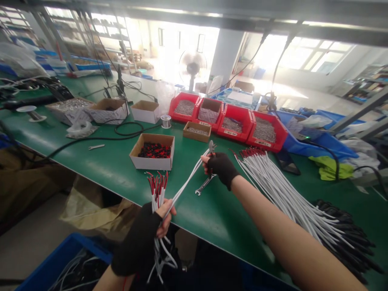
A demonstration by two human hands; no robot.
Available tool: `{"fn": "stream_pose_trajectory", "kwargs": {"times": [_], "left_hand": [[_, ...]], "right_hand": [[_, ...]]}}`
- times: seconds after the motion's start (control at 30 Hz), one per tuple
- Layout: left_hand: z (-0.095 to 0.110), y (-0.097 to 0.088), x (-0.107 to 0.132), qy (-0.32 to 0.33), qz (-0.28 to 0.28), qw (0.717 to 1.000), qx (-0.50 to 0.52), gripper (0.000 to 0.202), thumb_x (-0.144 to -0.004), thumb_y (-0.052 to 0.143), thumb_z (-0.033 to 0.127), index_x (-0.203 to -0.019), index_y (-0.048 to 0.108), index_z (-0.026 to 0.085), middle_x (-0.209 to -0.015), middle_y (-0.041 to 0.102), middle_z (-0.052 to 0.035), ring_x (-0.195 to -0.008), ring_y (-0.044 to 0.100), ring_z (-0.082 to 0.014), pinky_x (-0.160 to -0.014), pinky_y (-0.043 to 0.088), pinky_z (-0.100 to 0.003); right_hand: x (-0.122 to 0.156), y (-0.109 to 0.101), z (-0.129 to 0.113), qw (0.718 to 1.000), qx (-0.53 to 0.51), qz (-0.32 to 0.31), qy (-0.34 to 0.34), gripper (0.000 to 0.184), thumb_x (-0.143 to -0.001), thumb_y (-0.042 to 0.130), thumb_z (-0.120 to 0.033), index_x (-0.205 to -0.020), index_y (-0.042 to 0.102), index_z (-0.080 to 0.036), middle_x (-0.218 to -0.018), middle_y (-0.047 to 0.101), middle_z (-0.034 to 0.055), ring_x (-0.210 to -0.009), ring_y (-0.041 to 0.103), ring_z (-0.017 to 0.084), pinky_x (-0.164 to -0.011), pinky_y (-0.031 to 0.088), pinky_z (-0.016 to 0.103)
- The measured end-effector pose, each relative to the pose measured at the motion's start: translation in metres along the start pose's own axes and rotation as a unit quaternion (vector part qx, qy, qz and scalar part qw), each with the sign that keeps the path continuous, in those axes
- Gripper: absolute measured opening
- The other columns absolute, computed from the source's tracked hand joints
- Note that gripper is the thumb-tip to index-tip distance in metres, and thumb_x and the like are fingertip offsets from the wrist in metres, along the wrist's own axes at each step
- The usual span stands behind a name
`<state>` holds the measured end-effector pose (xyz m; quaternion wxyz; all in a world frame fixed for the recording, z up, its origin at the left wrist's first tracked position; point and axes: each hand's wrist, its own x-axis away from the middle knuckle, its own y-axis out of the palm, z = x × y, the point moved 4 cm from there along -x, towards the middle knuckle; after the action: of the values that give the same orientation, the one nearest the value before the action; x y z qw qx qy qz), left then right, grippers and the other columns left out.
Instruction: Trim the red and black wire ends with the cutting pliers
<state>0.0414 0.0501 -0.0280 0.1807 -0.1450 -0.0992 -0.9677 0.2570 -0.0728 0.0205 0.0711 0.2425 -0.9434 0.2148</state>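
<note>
My left hand (142, 226), in a black fingerless glove, is closed around a bundle of white cables (160, 196) near the table's front edge. Their stripped red and black ends point upward, and loose lengths hang below the fist. A couple of white cables (186, 184) stretch from this hand up to my right hand (220, 165), also gloved. The right hand is closed around pliers (211, 145), whose metal jaws stick up past the fingers beside the cable ends. Just beneath it an open-end wrench (204, 186) lies on the green table (230, 218).
To the right lies a large pile of white cables (281, 194) with black ends. A box (151, 162) of red and black parts stands left of centre. Red bins (233, 133) of small metal parts line the back. A blue crate (63, 262) is at lower left.
</note>
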Motion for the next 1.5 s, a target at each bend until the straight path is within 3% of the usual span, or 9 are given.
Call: {"fn": "stream_pose_trajectory", "kwargs": {"times": [0.33,0.53,0.7,0.83,0.97,1.1,1.23,1.33,1.5], "left_hand": [[0.010,0.019,-0.023,0.016,-0.020,0.999,-0.021,0.049,-0.085,0.064,0.060,-0.088,0.066,0.011,-0.051,0.047,0.0059,-0.041,0.036,-0.0066,-0.041,0.026,-0.018],[0.020,0.019,-0.022,0.029,0.017,0.996,-0.083,0.050,-0.087,0.058,0.059,-0.074,0.066,0.011,-0.047,0.055,-0.0008,-0.041,0.046,-0.0102,-0.045,0.033,-0.021],[0.022,0.002,-0.015,0.035,0.103,0.992,-0.061,0.065,-0.079,0.061,0.063,-0.106,0.069,0.004,-0.059,0.067,-0.0057,-0.042,0.045,-0.0108,-0.043,0.029,-0.022],[0.017,0.008,-0.011,0.039,0.095,0.992,-0.072,0.061,-0.081,0.060,0.063,-0.101,0.069,0.005,-0.051,0.062,-0.0030,-0.041,0.045,-0.0114,-0.044,0.031,-0.022],[0.013,0.027,-0.010,0.040,0.052,0.995,-0.076,0.054,-0.084,0.060,0.062,-0.086,0.071,0.009,-0.042,0.055,-0.0006,-0.039,0.044,-0.0117,-0.045,0.032,-0.021],[0.007,0.032,-0.008,0.030,0.060,0.996,-0.055,0.052,-0.081,0.068,0.063,-0.083,0.073,0.011,-0.046,0.061,-0.0034,-0.041,0.050,-0.0146,-0.045,0.037,-0.023],[0.007,0.008,0.003,0.035,0.132,0.991,-0.005,0.050,-0.082,0.067,0.065,-0.076,0.069,0.016,-0.081,0.077,-0.0120,-0.071,0.072,-0.0258,-0.068,0.057,-0.034],[0.021,-0.023,0.022,0.084,0.207,0.974,0.034,0.052,-0.080,0.072,0.062,-0.056,0.053,0.020,-0.071,0.072,-0.0076,-0.081,0.073,-0.0263,-0.080,0.057,-0.033],[0.050,-0.070,0.061,0.144,0.228,0.957,0.107,0.061,-0.082,0.075,0.062,-0.052,0.041,0.020,-0.043,0.037,0.0058,-0.040,0.036,-0.0079,-0.046,0.041,-0.023]], "right_hand": [[0.027,-0.007,0.015,0.852,0.492,-0.135,-0.118,0.020,-0.095,0.064,-0.009,-0.113,0.071,-0.013,-0.108,0.074,0.0088,-0.103,0.070,0.025,-0.094,0.057,0.046],[0.002,-0.061,0.038,0.828,0.555,-0.064,-0.051,0.013,-0.100,0.064,-0.018,-0.111,0.070,-0.013,-0.104,0.073,0.0069,-0.099,0.071,0.022,-0.090,0.059,0.041],[-0.003,-0.101,0.047,0.831,0.555,0.008,-0.017,0.015,-0.097,0.067,-0.015,-0.111,0.071,-0.010,-0.107,0.074,0.0104,-0.104,0.071,0.025,-0.095,0.057,0.045],[0.033,-0.077,0.028,0.871,0.482,0.029,-0.090,0.033,-0.097,0.065,-0.013,-0.129,0.066,-0.006,-0.106,0.076,0.0152,-0.095,0.073,0.025,-0.089,0.057,0.037],[0.072,-0.015,0.008,0.884,0.403,-0.077,-0.225,0.065,-0.095,0.064,-0.007,-0.155,0.046,-0.027,-0.134,0.070,0.0028,-0.113,0.070,0.015,-0.096,0.053,0.023],[0.073,0.032,0.008,0.851,0.432,-0.135,-0.266,0.036,-0.095,0.062,-0.012,-0.129,0.070,-0.020,-0.117,0.075,0.0092,-0.107,0.072,0.025,-0.089,0.056,0.033],[0.046,0.046,0.012,0.830,0.483,-0.122,-0.252,0.018,-0.100,0.057,-0.014,-0.109,0.074,-0.013,-0.109,0.075,0.0107,-0.101,0.072,0.025,-0.089,0.057,0.039],[0.026,0.040,0.017,0.824,0.505,-0.105,-0.233,0.019,-0.103,0.056,-0.016,-0.112,0.072,-0.014,-0.110,0.075,0.0099,-0.100,0.073,0.023,-0.090,0.058,0.040],[0.003,0.022,0.017,0.821,0.518,-0.066,-0.231,0.015,-0.102,0.059,-0.010,-0.107,0.073,-0.012,-0.104,0.076,0.0094,-0.096,0.074,0.023,-0.091,0.060,0.042]]}}
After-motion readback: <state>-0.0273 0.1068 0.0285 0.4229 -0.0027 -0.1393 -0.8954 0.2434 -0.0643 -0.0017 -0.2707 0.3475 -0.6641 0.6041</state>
